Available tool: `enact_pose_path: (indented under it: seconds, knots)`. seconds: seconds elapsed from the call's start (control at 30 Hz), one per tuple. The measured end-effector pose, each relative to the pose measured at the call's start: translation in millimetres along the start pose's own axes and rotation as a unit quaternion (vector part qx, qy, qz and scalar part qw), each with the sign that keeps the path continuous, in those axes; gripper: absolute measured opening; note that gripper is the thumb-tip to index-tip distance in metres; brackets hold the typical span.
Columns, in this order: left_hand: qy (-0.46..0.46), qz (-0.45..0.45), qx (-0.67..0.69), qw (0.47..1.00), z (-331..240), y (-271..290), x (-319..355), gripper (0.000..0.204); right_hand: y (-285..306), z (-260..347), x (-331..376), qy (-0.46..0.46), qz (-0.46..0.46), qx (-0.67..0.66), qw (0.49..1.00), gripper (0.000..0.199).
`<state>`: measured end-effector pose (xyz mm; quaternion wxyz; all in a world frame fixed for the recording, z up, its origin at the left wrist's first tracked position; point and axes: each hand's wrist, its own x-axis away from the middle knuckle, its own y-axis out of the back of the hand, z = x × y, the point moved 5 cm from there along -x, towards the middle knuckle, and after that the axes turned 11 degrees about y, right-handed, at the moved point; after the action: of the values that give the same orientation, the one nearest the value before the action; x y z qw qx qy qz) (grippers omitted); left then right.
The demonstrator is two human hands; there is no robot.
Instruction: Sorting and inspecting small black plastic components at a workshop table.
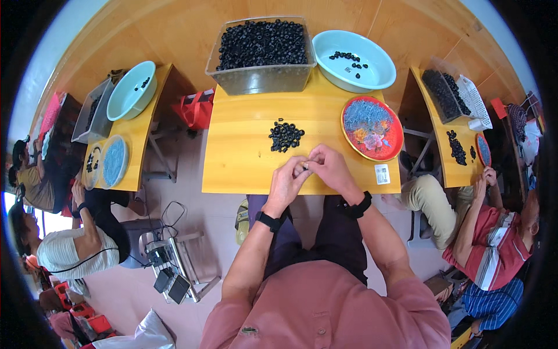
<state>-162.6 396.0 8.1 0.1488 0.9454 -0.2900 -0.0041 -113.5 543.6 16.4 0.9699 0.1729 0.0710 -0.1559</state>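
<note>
Both hands meet just above the near edge of the yellow table [247, 168]. My left hand [286, 181] is closed, its thumb and fingertips pinching a small black piece [306, 167]. Fingertips of my right hand [330, 167] press against the same piece from the other side. Fingers cover most of it, so its exact shape is hidden. Just beyond the hands lies a loose pile of small black ring-shaped parts [283, 137]. To the right of them rests a round red flowered tray [397, 132] holding many tiny pale-blue pieces [365, 114].
At the table's back stand a clear bin [261, 81] heaped with black rings and a light-blue basin [379, 61] with several more. A white label [382, 174] lies near the right corner. People work at side tables left and right. A metal stand [177, 270] is on the floor.
</note>
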Motion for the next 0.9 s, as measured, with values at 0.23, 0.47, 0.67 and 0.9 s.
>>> enact_pose_path:
  seconds: [0.23,0.47,0.67,0.9]
  knots:
    - [-0.044,-0.040,-0.057,0.997,-4,0,8,0.027,-16,-17,15,0.016,-0.054,-0.033,0.998,0.012]
    - [-0.064,-0.052,-0.090,0.993,0,-1,11,0.021,-16,-7,22,0.014,-0.053,-0.043,0.998,0.012]
    - [-0.103,-0.050,-0.099,0.989,-5,-2,9,0.020,-17,-5,20,0.002,-0.053,-0.094,0.994,0.014]
    - [-0.115,-0.061,-0.096,0.987,2,-1,9,0.015,-18,0,19,0.017,-0.033,-0.020,0.999,0.006]
